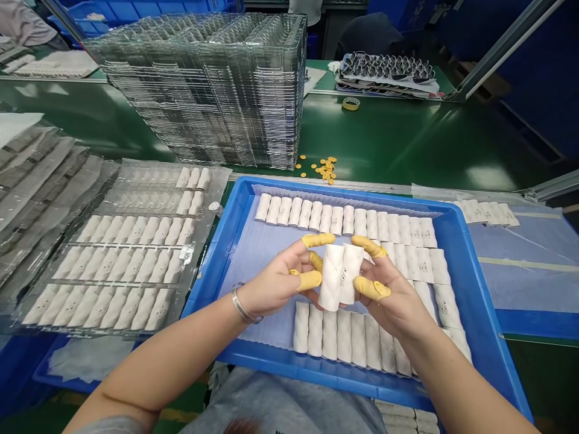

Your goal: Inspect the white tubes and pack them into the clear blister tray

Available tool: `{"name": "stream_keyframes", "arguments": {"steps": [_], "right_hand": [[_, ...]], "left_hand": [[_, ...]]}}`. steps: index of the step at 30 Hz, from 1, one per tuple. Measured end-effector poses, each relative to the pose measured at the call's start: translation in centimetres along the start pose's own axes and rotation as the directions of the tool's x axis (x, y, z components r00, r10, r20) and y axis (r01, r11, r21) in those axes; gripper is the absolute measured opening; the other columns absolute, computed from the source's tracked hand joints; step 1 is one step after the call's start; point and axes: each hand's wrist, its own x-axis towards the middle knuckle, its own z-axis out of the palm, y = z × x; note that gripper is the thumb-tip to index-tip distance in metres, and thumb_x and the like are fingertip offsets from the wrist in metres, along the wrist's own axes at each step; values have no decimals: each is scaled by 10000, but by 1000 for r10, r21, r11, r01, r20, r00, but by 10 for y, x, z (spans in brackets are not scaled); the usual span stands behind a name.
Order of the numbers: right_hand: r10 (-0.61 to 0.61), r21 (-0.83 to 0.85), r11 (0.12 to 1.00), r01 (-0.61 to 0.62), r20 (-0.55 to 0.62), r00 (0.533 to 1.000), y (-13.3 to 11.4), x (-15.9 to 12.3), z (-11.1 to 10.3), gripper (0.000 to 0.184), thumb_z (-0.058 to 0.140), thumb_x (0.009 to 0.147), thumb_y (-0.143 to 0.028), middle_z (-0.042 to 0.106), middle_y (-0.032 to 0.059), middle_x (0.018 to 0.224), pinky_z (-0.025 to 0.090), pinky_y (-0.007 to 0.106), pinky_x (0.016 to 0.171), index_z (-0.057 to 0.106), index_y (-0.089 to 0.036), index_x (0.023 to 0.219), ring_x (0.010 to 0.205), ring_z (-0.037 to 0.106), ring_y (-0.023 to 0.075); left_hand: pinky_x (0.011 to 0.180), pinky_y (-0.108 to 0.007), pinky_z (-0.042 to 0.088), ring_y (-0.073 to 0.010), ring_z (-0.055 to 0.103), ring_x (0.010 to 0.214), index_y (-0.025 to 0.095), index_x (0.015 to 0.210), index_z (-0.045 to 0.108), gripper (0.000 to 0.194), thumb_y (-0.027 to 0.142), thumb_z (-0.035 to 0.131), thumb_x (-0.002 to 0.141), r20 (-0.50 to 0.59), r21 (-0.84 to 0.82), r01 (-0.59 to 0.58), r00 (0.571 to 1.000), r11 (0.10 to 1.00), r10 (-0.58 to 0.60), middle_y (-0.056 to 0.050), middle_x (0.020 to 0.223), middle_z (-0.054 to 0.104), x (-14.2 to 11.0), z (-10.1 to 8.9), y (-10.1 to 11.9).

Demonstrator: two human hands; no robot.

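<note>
While holding paired white cylinders between the far-edge row (326,217) and near-edge row (344,337) of the blue tray (217,253): fingers of left hand (280,280) clamped on left cylinder (332,277), fingers of right hand (393,289) clamped on right cylinder (351,271). Best handling: light, even pressure; ends level; wavy sides undented.

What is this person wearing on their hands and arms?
Yellow finger covers sit on the thumb and some fingers of the left hand and right hand. A silver-coloured open cuff bracelet circles the left wrist. Both forearms are bare.
</note>
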Motion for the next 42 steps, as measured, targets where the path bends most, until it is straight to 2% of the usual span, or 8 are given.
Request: {"name": "stream_keyframes", "arguments": {"steps": [10, 15, 21, 24, 27, 32, 36, 42], "right_hand": [[-3, 4, 1000, 3, 53, 999, -1, -1, 0, 534, 784, 916, -314, 617, 23, 1176, 582, 277, 642, 519, -407, 1370, 739, 649, 150], [-4, -13, 1000, 5, 78, 997, -1, -2, 4, 534, 778, 915, -304, 586, 44, 1253, 585, 285, 619, 524, -406, 1373, 726, 640, 148], [-48, -44, 998, 53, 95, 994, -2, -3, 3, 504, 748, 938, -281, 560, 46, 1288, 588, 277, 612, 538, -425, 1373, 837, 638, 181], [-64, -58, 996, 70, 92, 994, -2, -3, 2, 508, 751, 936, -273, 542, 41, 1305, 589, 274, 623, 541, -439, 1367, 972, 628, 221], [-65, -61, 996, 70, 80, 995, -3, -4, 2, 519, 755, 933, -270, 528, 34, 1325, 575, 269, 617, 540, -453, 1368, 938, 625, 207], [-41, -29, 999, 44, 95, 995, -3, -4, 4, 521, 755, 936, -288, 538, 36, 1325, 570, 267, 628, 538, -451, 1381, 962, 641, 214], [-20, 19, 1000, 18, 109, 994, -2, -4, 2, 539, 764, 932, -281, 535, 34, 1336, 576, 264, 636, 530, -443, 1389, 962, 660, 212], [-12, 38, 999, 7, 153, 988, 0, -5, 0, 563, 727, 965, -270, 500, 56, 1392, 596, 305, 676, 469, -425, 1440, 982, 666, 226]], "left_hand": [[586, -188, 505, -114, 616, 745, 279, 1347, 450, 739, 142, 810, 717, 36, -9, -17, 999, 1000, 18, -40, 1000, 619, -1, -1, 4], [651, -240, 555, -200, 648, 941, 332, 1411, 434, 746, 207, 792, 769, 45, 125, -50, 998, 991, 45, -74, 1130, 596, -3, -2, 1], [619, -157, 486, -251, 575, 1182, 373, 1495, 375, 849, 176, 782, 776, 86, 227, -78, 995, 971, 60, -94, 1268, 571, -5, -5, 4], [614, -159, 493, -221, 602, 1106, 383, 1527, 328, 890, 143, 758, 785, 106, 221, -69, 993, 973, 47, -94, 1275, 563, -7, -6, 7], [642, -181, 521, -185, 620, 998, 377, 1537, 312, 908, 141, 758, 783, 122, 205, -82, 991, 975, 58, -94, 1261, 569, -9, -7, 9], [665, -196, 539, -194, 619, 1016, 377, 1540, 308, 904, 144, 759, 792, 162, 175, -83, 985, 981, 54, -96, 1243, 582, -8, -7, 9], [746, -261, 571, -172, 645, 926, 364, 1531, 325, 875, 125, 748, 803, 194, 120, -107, 977, 987, 83, -73, 1150, 606, -7, -7, 10], [737, -288, 601, -167, 666, 885, 370, 1498, 342, 839, 129, 760, 811, 244, 55, -134, 963, 989, 117, -67, 1131, 599, -5, -8, 7]]}}
